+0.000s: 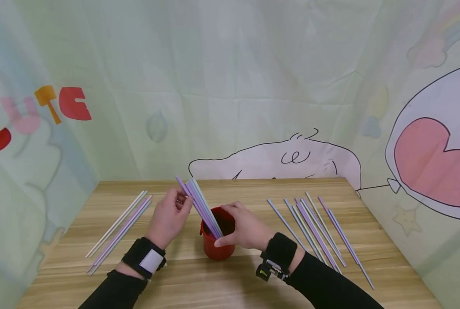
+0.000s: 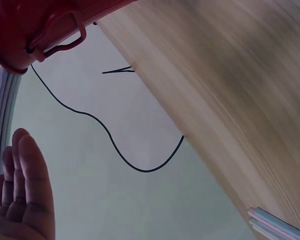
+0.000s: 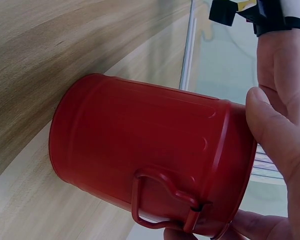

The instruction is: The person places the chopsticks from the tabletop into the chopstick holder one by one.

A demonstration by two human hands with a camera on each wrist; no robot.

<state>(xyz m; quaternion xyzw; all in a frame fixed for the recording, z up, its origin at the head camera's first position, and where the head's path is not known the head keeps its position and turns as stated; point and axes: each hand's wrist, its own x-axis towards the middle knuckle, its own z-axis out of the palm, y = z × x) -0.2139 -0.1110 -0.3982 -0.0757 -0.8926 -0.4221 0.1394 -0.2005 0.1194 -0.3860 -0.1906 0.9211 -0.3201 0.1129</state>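
Observation:
A small red bucket (image 1: 219, 249) with wire side handles stands upright on the table in the head view. A bunch of thin pastel straws (image 1: 203, 204), purple and pale blue, leans to the left out of its mouth. My left hand (image 1: 171, 216) is at the upper part of the bunch, its thumb and fingers pinching a purple straw at the left side. My right hand (image 1: 249, 226) grips the bucket's rim from the right, thumb at the near side and fingers at the far side. The right wrist view shows the red bucket (image 3: 140, 145) close up. The straws' lower ends are hidden inside.
Several loose straws (image 1: 119, 231) lie slanted on the wooden table (image 1: 183, 283) at the left. A larger spread of straws (image 1: 318, 231) lies at the right, beside my right forearm. A printed curtain (image 1: 222, 86) hangs behind the table's far edge.

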